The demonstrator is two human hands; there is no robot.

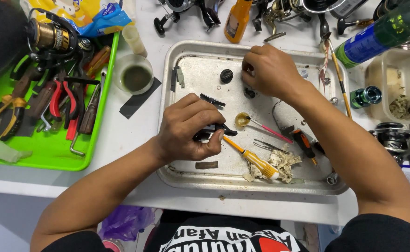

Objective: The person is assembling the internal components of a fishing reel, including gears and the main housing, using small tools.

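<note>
My left hand is closed around a small black reel part over the middle of a metal tray. My right hand reaches to the tray's far side, its fingertips pinched at a small dark piece; whether it grips the piece is unclear. On the tray lie a black round knob, a flat black part, a yellow-handled screwdriver, a small brush with a pink handle, tweezers and dirty tissue.
A green tray at left holds pliers, cutters and a fishing reel. A small cup of dark liquid stands between the trays. Bottles, a green bottle, more reels and a plastic container crowd the back and right.
</note>
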